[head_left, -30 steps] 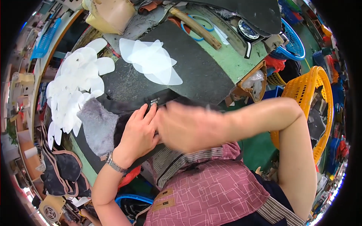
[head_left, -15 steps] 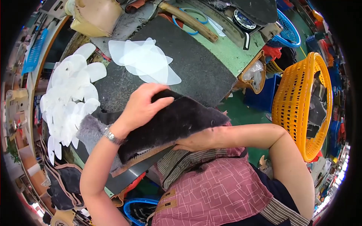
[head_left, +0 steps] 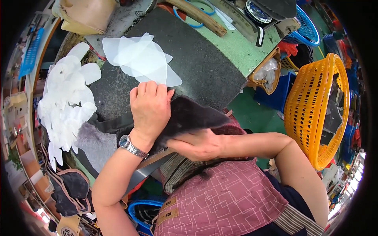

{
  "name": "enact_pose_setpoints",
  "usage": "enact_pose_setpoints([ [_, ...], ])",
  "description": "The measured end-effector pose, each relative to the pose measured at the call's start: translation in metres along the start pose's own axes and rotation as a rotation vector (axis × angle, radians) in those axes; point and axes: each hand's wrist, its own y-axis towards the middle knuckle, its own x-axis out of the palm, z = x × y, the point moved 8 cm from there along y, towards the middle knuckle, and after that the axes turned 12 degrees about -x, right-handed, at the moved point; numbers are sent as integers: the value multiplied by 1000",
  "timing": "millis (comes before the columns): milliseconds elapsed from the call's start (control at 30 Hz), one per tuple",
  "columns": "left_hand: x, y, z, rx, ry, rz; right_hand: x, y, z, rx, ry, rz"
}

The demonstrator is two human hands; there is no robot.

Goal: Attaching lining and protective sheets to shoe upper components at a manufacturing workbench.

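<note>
A dark fur piece [head_left: 199, 116] with a tan edge lies bent across the near side of the black work mat [head_left: 204, 59]. Over its far left part, my left hand [head_left: 151, 106] is closed with the knuckles up, beside the translucent white plastic pieces [head_left: 143, 59]. My right hand [head_left: 197, 145] grips the near side of the same piece, the thumb pressed along it and most fingers hidden. Left of my left wrist lies a grey fur piece [head_left: 96, 141].
A heap of white plastic pieces [head_left: 67, 98] covers the mat's left side. Beyond the mat are a wooden stick [head_left: 202, 17] and a round dial [head_left: 258, 11]. A yellow basket [head_left: 309, 114] of dark scraps stands right; a blue basket [head_left: 143, 204] sits below.
My left hand has rolled over from a thumb-and-finger spread to a closed, knuckles-up hold. The fur piece has bunched and shifted, and my right hand shows more above its near edge.
</note>
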Motion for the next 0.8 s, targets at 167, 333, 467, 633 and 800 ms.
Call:
enact_pose_setpoints([
  [167,0,-3,-6,-21,-44,30,-12,18,-13,-89,-418,-102],
  [333,1,-3,-9,-57,-118,-50,-22,22,-16,-275,-496,-164],
  [467,-22,-11,3,108,-57,186,-14,35,-11,-170,-461,-343],
  [633,-49,-75,13,108,-324,-474,-14,34,-4,-164,-464,-499],
  [800,-50,-97,27,185,-248,-485,-11,40,-7,-338,-429,-753],
])
